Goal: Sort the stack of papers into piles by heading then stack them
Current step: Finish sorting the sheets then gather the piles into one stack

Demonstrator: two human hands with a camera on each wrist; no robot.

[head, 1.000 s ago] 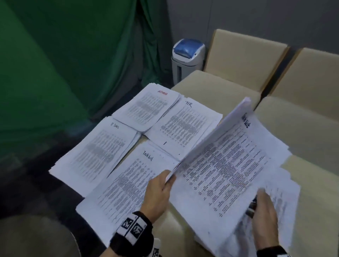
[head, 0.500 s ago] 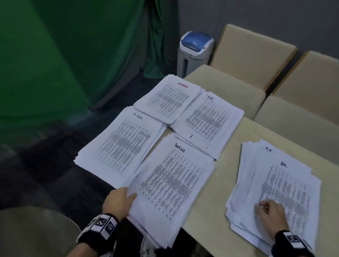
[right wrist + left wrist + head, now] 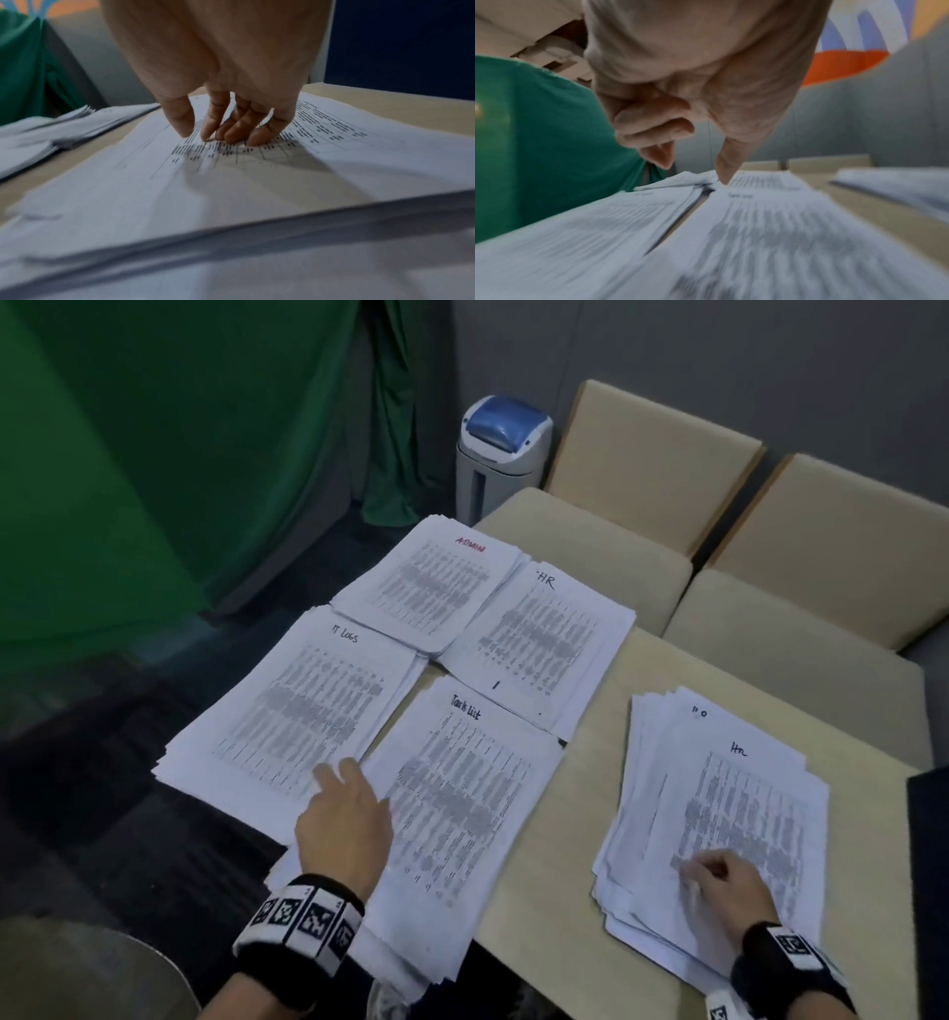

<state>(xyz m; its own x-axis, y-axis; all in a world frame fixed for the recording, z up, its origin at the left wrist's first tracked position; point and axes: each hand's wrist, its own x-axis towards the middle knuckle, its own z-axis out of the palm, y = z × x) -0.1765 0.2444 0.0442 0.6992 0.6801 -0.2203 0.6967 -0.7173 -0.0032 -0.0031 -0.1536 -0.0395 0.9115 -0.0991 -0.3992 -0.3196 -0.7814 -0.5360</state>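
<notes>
Four sorted piles lie on the beige table (image 3: 565, 875): ADMIN (image 3: 436, 593) at the back, HR (image 3: 544, 654) to its right, IT Logs (image 3: 298, 711) on the left, Task List (image 3: 462, 809) in front. The unsorted stack (image 3: 729, 793) lies to the right, its top sheet headed HR. My left hand (image 3: 344, 793) hovers over the seam between the IT Logs and Task List piles, fingers loosely curled, holding nothing (image 3: 693, 172). My right hand (image 3: 703, 870) presses bent fingertips (image 3: 231, 138) on the unsorted stack's top sheet.
Two beige chairs (image 3: 642, 454) (image 3: 847, 531) stand behind the table, with a white bin with a blue lid (image 3: 503, 449) beside them. A green curtain (image 3: 154, 454) hangs at the left. A dark panel (image 3: 929, 839) borders the table's right edge.
My left hand laid the Task List sheet on the Task List pile, let it go and moved up over the pile's left edge. My right hand stayed on the unsorted stack.
</notes>
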